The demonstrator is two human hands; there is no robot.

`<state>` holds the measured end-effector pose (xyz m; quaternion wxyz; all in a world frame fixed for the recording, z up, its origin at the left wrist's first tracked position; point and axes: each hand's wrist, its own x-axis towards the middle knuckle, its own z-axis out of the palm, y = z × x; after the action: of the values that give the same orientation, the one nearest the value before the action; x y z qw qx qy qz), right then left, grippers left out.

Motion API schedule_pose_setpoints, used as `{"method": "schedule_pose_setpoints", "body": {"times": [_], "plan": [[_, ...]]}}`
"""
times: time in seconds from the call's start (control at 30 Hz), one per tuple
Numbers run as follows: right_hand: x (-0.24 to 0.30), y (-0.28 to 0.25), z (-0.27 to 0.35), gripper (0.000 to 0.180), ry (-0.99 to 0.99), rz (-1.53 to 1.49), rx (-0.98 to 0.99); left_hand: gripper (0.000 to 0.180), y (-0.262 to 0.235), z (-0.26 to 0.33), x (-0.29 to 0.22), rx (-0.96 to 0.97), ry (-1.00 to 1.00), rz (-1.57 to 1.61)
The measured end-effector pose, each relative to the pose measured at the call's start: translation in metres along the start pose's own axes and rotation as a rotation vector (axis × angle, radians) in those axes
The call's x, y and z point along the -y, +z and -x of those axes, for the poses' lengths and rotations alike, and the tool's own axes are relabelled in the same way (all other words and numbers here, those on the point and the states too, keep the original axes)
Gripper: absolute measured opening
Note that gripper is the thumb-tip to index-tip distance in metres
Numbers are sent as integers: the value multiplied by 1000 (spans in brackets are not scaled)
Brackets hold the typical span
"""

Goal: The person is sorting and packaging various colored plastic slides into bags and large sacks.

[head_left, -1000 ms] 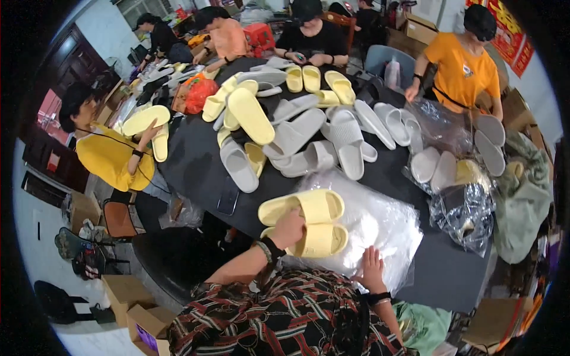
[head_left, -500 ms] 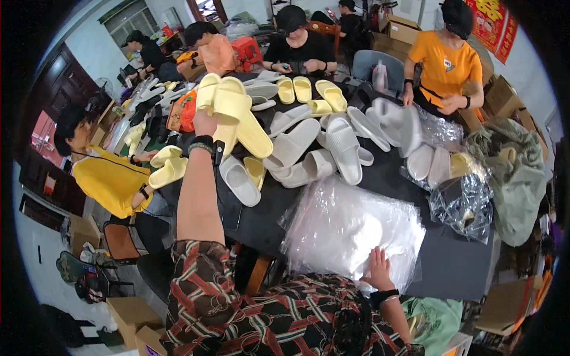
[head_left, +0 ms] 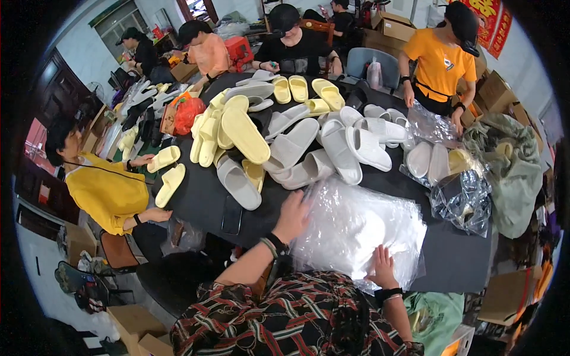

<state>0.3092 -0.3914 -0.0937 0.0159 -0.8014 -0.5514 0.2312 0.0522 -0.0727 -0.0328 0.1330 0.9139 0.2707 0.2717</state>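
A stack of clear plastic bags (head_left: 356,231) lies flat on the dark table in front of me. My right hand (head_left: 383,270) rests open on its near right part, fingers stretched out. At the stack's left edge is my left hand (head_left: 292,216), fingers extended and slightly curved, with no slipper in it. Beyond the left hand, yellow slippers (head_left: 244,129) lean on one another beside a grey slipper (head_left: 238,183). More grey slippers (head_left: 341,145) lie heaped behind the bags.
A black phone (head_left: 231,215) lies left of my left hand. At left, a person in yellow (head_left: 110,190) handles yellow slippers (head_left: 171,184). Across the table, a person in orange (head_left: 442,65) stands by bagged slippers (head_left: 436,161). A green sack (head_left: 504,178) stands at the right edge.
My left hand has let go of the yellow slippers on the pile and come back to the bags. The person in orange has put grey slippers down. At left, the yellow pair has been separated.
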Motion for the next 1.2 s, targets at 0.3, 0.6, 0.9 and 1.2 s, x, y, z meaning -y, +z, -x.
{"method": "schedule_pose_setpoints", "body": {"times": [0.3,0.6,0.9,1.2], "plan": [[15,-14,0,133,87,58,75,78,50,64,-55,700,197,35],[43,-18,20,118,39,59,-131,82,61,78,-48,736,184,97],[45,-4,13,96,95,10,-82,72,69,67,-34,743,219,113],[29,22,34,72,143,-75,-352,71,73,37,-119,724,520,9]]}}
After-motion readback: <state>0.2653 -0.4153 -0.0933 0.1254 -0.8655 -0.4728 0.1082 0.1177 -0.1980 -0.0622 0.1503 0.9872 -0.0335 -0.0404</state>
